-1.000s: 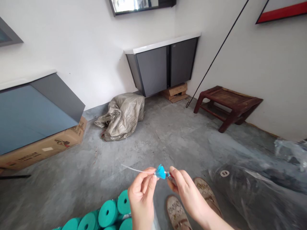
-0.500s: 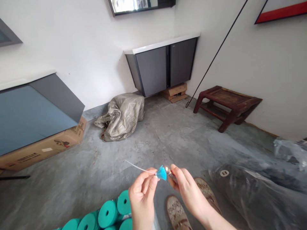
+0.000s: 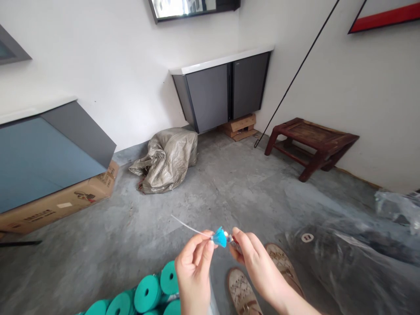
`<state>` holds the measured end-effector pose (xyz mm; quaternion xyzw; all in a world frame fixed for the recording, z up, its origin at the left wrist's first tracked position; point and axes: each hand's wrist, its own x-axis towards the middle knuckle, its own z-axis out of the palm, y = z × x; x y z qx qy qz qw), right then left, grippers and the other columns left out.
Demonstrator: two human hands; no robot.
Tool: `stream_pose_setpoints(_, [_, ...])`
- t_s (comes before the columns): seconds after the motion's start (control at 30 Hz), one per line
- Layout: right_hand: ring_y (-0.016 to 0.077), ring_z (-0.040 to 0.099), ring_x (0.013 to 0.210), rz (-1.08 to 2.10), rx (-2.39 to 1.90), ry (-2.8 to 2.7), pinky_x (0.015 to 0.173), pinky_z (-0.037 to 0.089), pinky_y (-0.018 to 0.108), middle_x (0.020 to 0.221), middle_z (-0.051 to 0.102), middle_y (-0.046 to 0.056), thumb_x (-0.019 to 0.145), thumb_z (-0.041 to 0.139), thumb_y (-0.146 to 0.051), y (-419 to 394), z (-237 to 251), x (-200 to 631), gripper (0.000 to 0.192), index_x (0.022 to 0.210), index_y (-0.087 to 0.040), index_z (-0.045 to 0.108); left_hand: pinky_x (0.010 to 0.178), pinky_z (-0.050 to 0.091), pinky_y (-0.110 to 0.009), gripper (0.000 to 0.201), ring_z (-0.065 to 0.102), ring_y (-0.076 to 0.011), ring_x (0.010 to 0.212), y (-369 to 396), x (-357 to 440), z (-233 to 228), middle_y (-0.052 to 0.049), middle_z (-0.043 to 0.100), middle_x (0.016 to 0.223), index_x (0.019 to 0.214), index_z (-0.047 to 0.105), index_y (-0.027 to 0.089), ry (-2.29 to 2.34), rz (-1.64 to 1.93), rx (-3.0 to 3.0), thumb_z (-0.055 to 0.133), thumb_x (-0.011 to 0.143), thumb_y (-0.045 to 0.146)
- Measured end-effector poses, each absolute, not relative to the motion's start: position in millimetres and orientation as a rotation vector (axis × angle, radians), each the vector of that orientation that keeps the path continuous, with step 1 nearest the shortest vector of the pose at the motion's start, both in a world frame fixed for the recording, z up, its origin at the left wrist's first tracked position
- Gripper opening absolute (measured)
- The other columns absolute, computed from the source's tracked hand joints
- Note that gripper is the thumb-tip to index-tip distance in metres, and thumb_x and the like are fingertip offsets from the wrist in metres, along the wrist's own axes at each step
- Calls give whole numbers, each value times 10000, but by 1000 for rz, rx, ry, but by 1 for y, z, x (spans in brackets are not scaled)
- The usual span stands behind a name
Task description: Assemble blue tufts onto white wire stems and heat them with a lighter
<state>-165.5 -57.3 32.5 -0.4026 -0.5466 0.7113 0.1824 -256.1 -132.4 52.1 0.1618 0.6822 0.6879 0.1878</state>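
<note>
My left hand [image 3: 193,269] pinches a small blue tassel [image 3: 220,237] on a thin white stick that juts up to the left. My right hand [image 3: 254,262] grips a small lighter [image 3: 233,242] with its top right beside the blue tassel's end; no flame shows. Both hands hover low over the grey floor, above my two patterned shoes [image 3: 241,291]. Several teal rolls [image 3: 147,291] lie just left of my left wrist.
A crumpled tan sack [image 3: 167,157] lies mid-floor by the wall. A grey cabinet [image 3: 223,89] sits on wooden blocks, a dark wooden stool [image 3: 310,142] stands at right, a cardboard box [image 3: 59,201] at left, and clear plastic bags [image 3: 354,262] at lower right.
Half a second ago a small flame burned at the lighter against the tassel; now no flame shows. The hands have barely shifted.
</note>
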Motion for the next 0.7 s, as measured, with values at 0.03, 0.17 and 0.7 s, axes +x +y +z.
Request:
stream_pose_setpoints(0.03, [143,373,639,2010,-1131,-1536,615,297,255,616,382,-3,811,341,-594,-57,32,-165,473,578,-182,358,597,543,-151,252,671,-151,667,-132,-256,52,-64,710,740,689,686,150,1922,1935,447,734,585,374])
stream_pose_setpoints(0.17, [142,359,631,2024,-1137,-1563,608,287,259,614,373,-6,811,326,-596,-58,34,-165,473,581,-184,350,593,545,-162,280,665,-149,641,-132,-256,53,-66,708,730,685,687,147,1934,1935,412,743,562,392])
stream_pose_setpoints(0.7, [141,366,616,1974,-1136,-1547,591,272,262,592,375,0,812,327,-592,-52,35,-165,487,550,-182,357,585,541,-176,296,650,-139,625,-134,-256,52,-66,702,730,723,686,147,1903,1894,431,733,585,405])
